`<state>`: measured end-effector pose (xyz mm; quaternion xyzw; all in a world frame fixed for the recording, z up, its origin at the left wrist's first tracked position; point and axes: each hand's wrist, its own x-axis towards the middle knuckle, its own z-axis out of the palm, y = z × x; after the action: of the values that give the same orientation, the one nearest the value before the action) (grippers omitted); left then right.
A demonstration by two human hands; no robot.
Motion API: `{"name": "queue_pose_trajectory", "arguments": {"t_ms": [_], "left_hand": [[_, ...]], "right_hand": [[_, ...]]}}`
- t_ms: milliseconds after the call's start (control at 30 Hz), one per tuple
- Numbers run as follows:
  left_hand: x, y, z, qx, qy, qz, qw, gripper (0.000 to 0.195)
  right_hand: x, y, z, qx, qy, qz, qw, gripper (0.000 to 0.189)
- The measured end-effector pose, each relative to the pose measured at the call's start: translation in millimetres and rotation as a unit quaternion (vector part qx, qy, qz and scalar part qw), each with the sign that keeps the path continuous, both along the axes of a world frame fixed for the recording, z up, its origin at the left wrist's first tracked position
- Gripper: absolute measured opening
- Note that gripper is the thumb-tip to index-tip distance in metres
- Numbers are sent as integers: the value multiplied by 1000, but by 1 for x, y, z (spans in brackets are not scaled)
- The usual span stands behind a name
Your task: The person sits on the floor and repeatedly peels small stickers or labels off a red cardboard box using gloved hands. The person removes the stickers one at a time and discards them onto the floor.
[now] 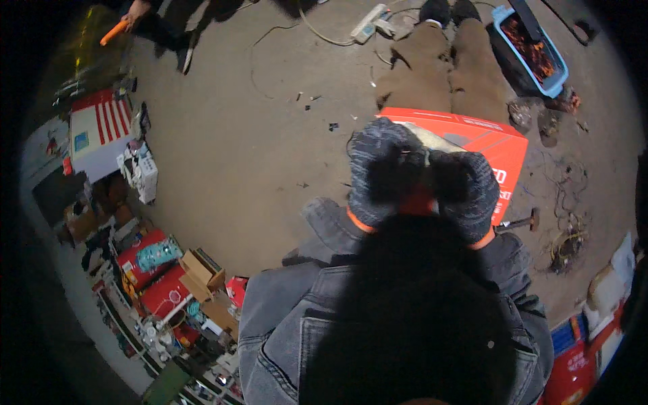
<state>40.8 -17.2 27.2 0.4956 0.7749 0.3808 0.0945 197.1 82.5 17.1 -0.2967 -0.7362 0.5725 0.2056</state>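
Note:
My left hand (377,157), in a grey knit glove with an orange cuff, is raised close before my chest. Beside it is my right hand (478,195) in a matching glove. Both hands are bent inward towards each other, and dark patches hide the fingers, so the grip is unclear. A pale strip-like object (438,137) shows just beyond and between them; I cannot tell if either hand holds it. Behind the hands, over my lap, lies an orange-red cardboard box (486,132) with white print. The head of a hammer (534,219) sticks out past its right side.
A blue plastic basin (559,83) holding reddish scraps stands by my feet. Nearby lies a white power strip (368,23) with cables. Loose wires (567,243) are on the right floor. Cartons (200,273) and red boxes (164,291) crowd the left. Another person's hand (135,11) holds an orange object.

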Motion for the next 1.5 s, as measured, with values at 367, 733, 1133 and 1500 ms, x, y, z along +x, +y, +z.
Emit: {"name": "queue_pose_trajectory", "arguments": {"t_ms": [367,733,1133,1500], "left_hand": [[3,10,-9,64,-45,11,997,17],[1,12,-17,49,84,20,995,11],[0,8,-6,-20,206,-90,974,24],[-2,11,-7,49,182,-51,981,12]], "right_hand": [[-7,4,9,262,-61,18,963,30],[-17,1,19,336,-125,28,933,29],[-12,11,22,349,-135,104,921,35],[-7,13,18,350,-139,125,918,39]]}}
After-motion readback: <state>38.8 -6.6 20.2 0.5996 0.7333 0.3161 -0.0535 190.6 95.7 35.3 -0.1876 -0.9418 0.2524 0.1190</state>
